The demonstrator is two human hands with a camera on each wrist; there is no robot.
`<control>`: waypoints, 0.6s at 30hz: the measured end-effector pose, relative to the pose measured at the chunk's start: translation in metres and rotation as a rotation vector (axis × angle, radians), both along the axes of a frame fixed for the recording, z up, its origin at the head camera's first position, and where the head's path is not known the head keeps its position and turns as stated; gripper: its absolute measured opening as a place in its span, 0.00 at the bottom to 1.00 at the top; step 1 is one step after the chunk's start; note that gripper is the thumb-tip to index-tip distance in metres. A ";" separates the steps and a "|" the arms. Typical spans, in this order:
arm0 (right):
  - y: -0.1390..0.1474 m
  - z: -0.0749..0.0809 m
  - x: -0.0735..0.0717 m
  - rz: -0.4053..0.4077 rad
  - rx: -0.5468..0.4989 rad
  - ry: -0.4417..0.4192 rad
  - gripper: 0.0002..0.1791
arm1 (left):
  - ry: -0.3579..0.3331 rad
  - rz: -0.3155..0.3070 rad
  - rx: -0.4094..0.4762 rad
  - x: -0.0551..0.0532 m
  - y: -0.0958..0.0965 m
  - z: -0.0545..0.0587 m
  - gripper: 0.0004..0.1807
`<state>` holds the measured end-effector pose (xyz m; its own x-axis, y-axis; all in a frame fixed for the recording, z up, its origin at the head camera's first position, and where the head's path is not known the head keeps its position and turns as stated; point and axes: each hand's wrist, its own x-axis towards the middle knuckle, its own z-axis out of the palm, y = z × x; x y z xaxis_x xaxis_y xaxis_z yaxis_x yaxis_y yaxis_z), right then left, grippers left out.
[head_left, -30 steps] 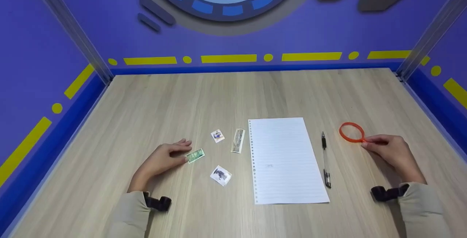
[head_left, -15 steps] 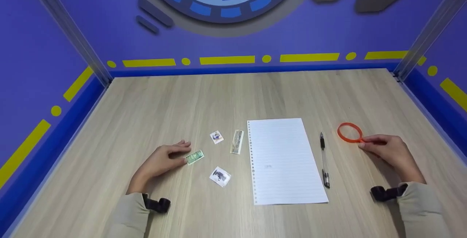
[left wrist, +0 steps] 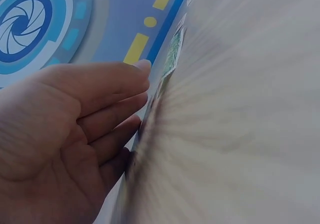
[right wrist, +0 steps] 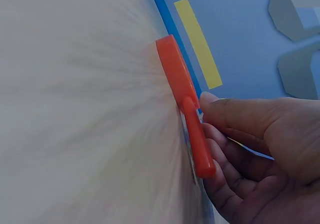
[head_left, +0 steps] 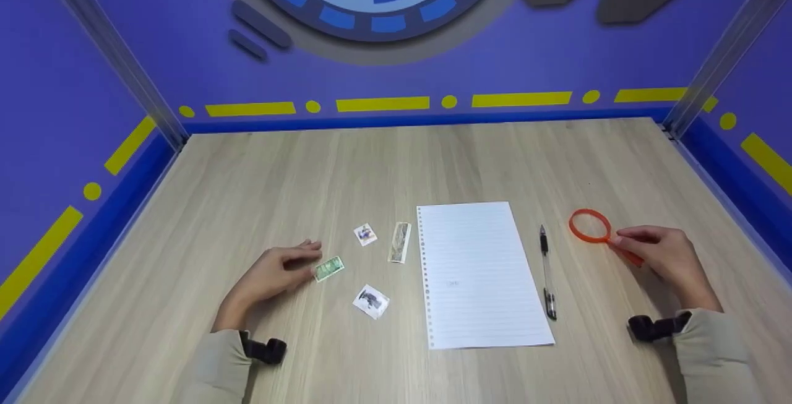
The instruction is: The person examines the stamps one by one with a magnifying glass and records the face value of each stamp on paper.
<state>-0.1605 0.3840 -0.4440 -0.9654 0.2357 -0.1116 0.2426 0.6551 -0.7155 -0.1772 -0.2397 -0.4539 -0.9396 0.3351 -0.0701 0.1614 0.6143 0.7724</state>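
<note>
In the head view my left hand (head_left: 270,275) rests on the table with relaxed fingers, its thumb tip beside the left edge of a green stamp (head_left: 328,268). The left wrist view shows that green stamp (left wrist: 174,53) flat on the table beyond the fingers, with nothing in the palm. My right hand (head_left: 665,258) pinches an orange magnifying glass (head_left: 572,227) near its neck, between thumb and forefinger. From the right wrist, the handle (right wrist: 200,146) of the magnifying glass appears uncovered in front of the curled fingers. The forefinger's contact is partly hidden by the thumb.
More stamps lie mid-table: a small one (head_left: 365,234), a long narrow one (head_left: 400,242) and one with a dark picture (head_left: 371,301). Right of them are a lined sheet (head_left: 486,274) with small writing and a black pen (head_left: 547,271). Blue panels (head_left: 383,76) bound the table.
The magnifying glass's handle has come into sight below my right thumb, angled toward me. My left hand and the stamps keep their places while the head view shifts slightly.
</note>
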 end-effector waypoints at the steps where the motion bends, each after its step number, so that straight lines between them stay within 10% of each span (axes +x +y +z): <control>1: 0.000 0.001 0.000 -0.007 -0.010 0.003 0.35 | 0.007 0.001 -0.006 0.000 0.001 0.001 0.20; 18: -0.018 0.015 -0.010 0.090 0.046 0.116 0.30 | 0.151 -0.137 0.031 0.010 0.051 0.031 0.27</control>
